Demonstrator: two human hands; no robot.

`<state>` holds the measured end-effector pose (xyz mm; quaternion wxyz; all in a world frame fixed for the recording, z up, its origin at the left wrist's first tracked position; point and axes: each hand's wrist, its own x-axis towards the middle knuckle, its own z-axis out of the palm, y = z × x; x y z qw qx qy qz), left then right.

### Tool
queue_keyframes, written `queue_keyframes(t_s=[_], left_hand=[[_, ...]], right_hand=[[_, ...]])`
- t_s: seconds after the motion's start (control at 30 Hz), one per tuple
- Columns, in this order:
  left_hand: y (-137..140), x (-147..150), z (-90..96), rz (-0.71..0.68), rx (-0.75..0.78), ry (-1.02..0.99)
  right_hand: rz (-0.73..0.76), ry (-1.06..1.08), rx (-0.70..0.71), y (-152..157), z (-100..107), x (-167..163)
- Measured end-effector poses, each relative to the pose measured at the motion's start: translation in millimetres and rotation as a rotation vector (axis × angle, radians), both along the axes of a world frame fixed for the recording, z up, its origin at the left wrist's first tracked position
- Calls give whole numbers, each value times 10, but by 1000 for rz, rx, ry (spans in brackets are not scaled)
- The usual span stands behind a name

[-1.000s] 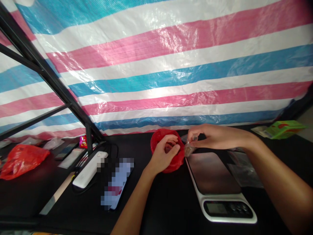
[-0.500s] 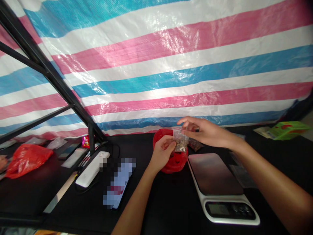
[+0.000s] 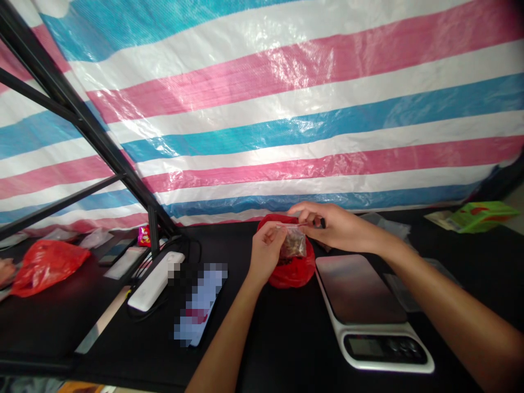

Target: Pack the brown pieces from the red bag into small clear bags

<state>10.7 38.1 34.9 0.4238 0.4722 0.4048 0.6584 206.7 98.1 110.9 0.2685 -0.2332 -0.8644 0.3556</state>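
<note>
A small clear zip bag (image 3: 295,243) with brownish dried bits inside hangs between my hands. My left hand (image 3: 267,245) is closed, pinching the bag's upper left corner. At the upper right, my right hand (image 3: 327,225) closes its fingertips on the bag's top edge. A small black object (image 3: 321,222), too little of it showing to name, sticks out from the right hand's curled fingers. Beneath the zip bag sits an open red plastic bag (image 3: 292,277) with dark bits in it. A white kitchen scale (image 3: 360,289) lies just right of it, its plate bare.
Left of my arm lie a phone (image 3: 200,305) with a blurred screen and a white power strip (image 3: 156,281) with cables. Another red bag (image 3: 49,267) is farther left, beside part of another person's hand (image 3: 6,271). Clear bags (image 3: 423,284) and a green packet (image 3: 475,216) lie right.
The zip bag's top now lies flatter, stretched between both hands. My left hand has moved up and left to its top edge, and my right hand has shifted slightly left.
</note>
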Motion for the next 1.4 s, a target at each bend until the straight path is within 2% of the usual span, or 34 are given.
queue_keyframes(t_s=[0.1, 0.4, 0.57, 0.83, 1.03, 1.2, 1.4], left_hand=[[-10, -15, 21, 13, -13, 12], [-10, -10, 31, 16, -8, 0], [-23, -11, 12, 17, 13, 53], [-31, -18, -1, 39, 33, 130], [-75, 32, 32, 40, 33, 200], [-67, 43, 15, 43, 59, 227], [-52, -11, 22, 214, 98, 295]], right_hand=[[-2, -6, 1, -13, 31, 6], [-60, 9, 129, -51, 6, -59], [-22, -23, 135, -74, -19, -95], [-41, 20, 134, -128, 1, -159], [-128, -16, 328, -36, -25, -105], [-147, 0, 168, -8, 0, -64], [-137, 50, 204, 32, -51, -130]])
